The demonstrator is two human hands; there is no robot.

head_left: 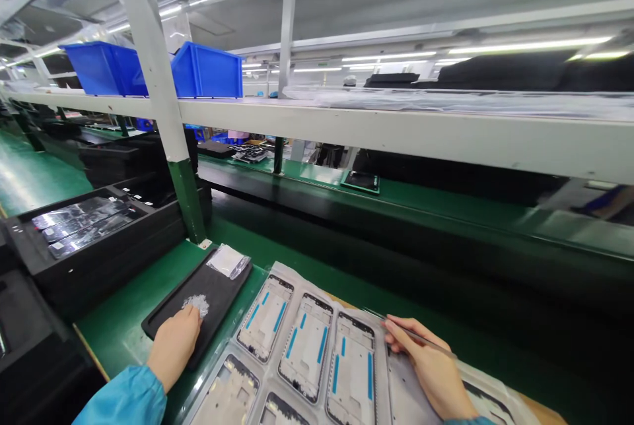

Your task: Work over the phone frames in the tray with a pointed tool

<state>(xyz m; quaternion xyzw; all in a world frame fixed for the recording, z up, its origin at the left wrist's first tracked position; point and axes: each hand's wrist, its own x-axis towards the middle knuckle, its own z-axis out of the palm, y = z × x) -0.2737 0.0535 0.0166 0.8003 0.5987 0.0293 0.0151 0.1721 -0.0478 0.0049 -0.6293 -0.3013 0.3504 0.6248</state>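
My left hand (174,344) rests on a black tray (218,286) with its fingers curled at a small heap of tiny clear parts (197,303). A small clear bag (228,260) lies at the tray's far end. My right hand (430,365) pinches thin metal tweezers (396,326) over the right side of a clear blister tray (277,273). That tray holds several phone middle frames (306,346) with blue strips. Both arms wear light blue sleeves.
A green conveyor belt (406,214) runs across behind the workspace. Stacked black trays (89,240) with wrapped parts stand at the left. A white post (163,121) rises near the black tray. Blue bins (208,72) sit on the shelf overhead.
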